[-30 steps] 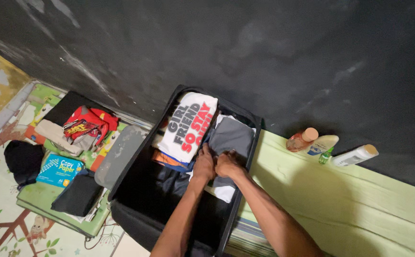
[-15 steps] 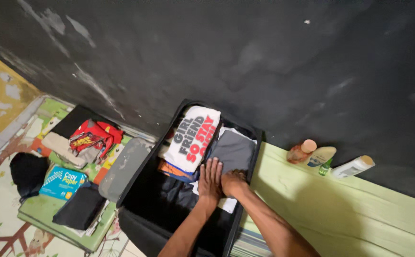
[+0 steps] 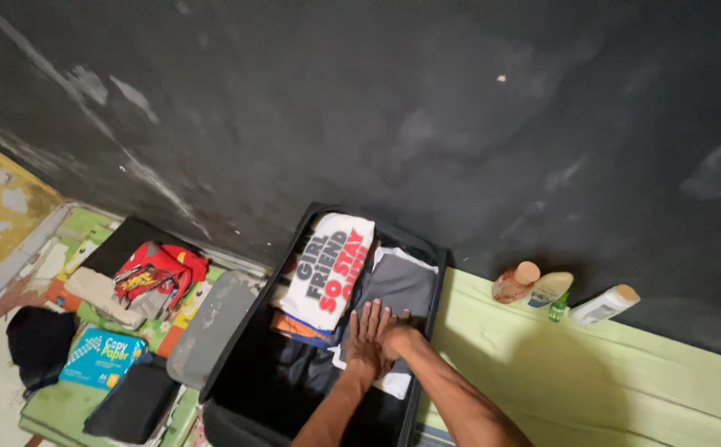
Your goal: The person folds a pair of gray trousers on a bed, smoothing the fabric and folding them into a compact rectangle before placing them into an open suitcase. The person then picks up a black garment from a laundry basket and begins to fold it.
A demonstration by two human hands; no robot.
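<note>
An open black suitcase (image 3: 236, 352) lies on the floor against a dark wall. Inside it are a folded white printed shirt (image 3: 331, 263), a folded grey garment (image 3: 400, 283) on white cloth, an orange and blue layer, and dark clothes. My left hand (image 3: 366, 334) lies flat with fingers spread on the near edge of the grey garment. Pressed close beside it, my right hand (image 3: 399, 335) rests on the same pile with fingers curled under; whether it grips cloth is hidden.
A light green sheet (image 3: 592, 372) covers the mattress to the right, with three bottles (image 3: 559, 294) lying at the wall. To the left are a red cloth (image 3: 158, 269), a blue paper ream (image 3: 102, 358), black items and a grey suitcase lid (image 3: 207, 327).
My left hand has opened from curled to flat on the grey garment. The view has tilted up, so the suitcase sits lower in the frame.
</note>
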